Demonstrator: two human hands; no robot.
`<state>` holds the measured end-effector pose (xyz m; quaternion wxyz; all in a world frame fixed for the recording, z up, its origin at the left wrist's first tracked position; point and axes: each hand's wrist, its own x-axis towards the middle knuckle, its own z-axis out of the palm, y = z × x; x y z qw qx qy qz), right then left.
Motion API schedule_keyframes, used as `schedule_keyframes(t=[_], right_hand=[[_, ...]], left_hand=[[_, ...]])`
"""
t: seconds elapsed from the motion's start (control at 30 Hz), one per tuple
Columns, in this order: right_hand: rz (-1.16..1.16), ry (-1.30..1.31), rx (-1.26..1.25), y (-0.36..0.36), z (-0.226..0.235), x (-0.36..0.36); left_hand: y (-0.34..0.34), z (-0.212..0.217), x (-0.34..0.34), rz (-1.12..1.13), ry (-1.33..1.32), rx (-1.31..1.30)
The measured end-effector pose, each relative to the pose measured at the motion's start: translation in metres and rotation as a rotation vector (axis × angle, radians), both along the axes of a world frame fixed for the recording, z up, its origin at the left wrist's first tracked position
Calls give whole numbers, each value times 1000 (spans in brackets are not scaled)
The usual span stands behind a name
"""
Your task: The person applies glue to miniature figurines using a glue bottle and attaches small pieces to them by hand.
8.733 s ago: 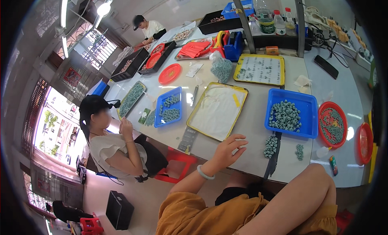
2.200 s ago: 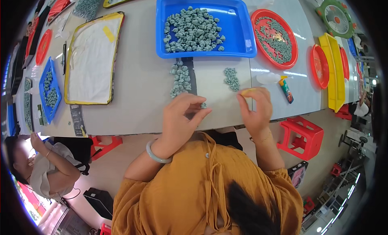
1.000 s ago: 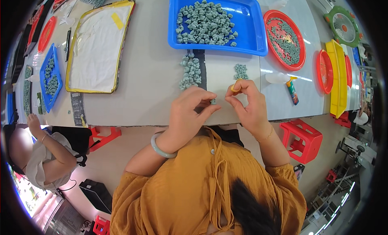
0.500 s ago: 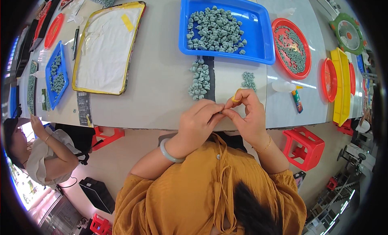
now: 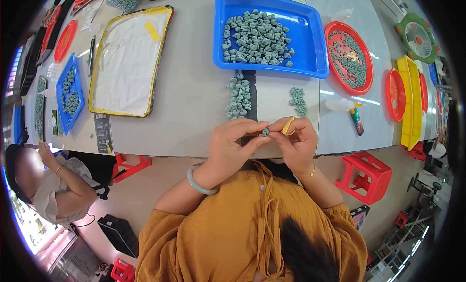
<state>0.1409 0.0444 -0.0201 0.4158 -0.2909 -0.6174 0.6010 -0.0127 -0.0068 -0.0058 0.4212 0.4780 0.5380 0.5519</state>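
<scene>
Between the fingertips of both hands is a small grey-green lump (image 5: pixel 265 132), just over the table's near edge. My left hand (image 5: pixel 234 142) pinches it from the left with thumb and forefinger. From the other side, my right hand (image 5: pixel 297 142) closes thumb and fingertips on it. A yellow band (image 5: pixel 288 126) is around a finger of my right hand. Just beyond my left hand lies a pile of similar grey-green lumps (image 5: pixel 238 98). Smaller greenish pieces (image 5: pixel 297 101) are heaped on the table beyond my right hand.
A blue tray (image 5: pixel 318 49) of lumps stands ahead; beside it sits a red round tray (image 5: pixel 367 64) of small pieces. To the right lie a white bottle (image 5: pixel 339 104) and a glue tube (image 5: pixel 357 121). A yellow-rimmed board (image 5: pixel 127 64) is at left. Another person (image 5: pixel 63 185) sits far left.
My fingers have shifted around the lump, which was mostly hidden before and now shows between the fingertips. My left fingers have spread further from the thumb.
</scene>
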Motion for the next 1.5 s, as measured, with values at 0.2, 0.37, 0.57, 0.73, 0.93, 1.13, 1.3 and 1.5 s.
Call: schedule_keyframes(t=[0.2,0.37,0.57,0.73,0.93,1.13,1.3,1.5], right_hand=[[-47,3,51,-1,-1,0],[-88,-82,236,-4,-4,1],[-133,-202,431,-6,-2,0],[-90,-95,242,-3,-1,0],[-13,13,-26,0,3,2],[-6,-11,54,-2,-2,2],[-19,-47,109,-2,-4,2],[-94,17,-83,-2,4,-3]], left_hand=[[1,-1,-1,-16,94,71],[0,-4,1,-7,142,78],[-2,-3,3,11,222,84],[-2,1,-2,-40,98,13],[-1,0,-5,-73,33,-4],[-1,-6,-4,-54,61,71],[-1,-3,-4,-43,73,37],[-1,-1,0,-11,95,29]])
